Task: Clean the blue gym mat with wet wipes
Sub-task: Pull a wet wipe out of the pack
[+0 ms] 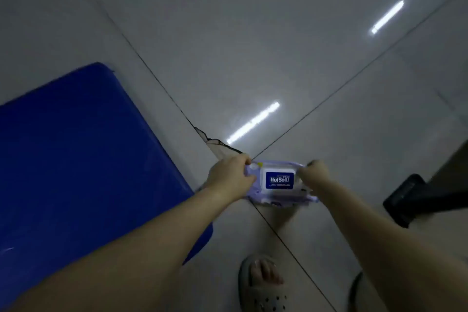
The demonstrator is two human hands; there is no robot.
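Gripping the left end of the wet wipes pack point(278, 181) with the left hand point(229, 176), fingers curled over its far edge, thumb on its face; pinching the right end with the right hand point(315, 172), somewhat blurred. Held label-up between both hands over the grey tiled floor point(228, 33), just right of the blue gym mat point(76, 159) lying flat on the tiles. Nearer, toes in a grey perforated sandal point(260, 286); far right, a dark object point(405, 200), unclear.
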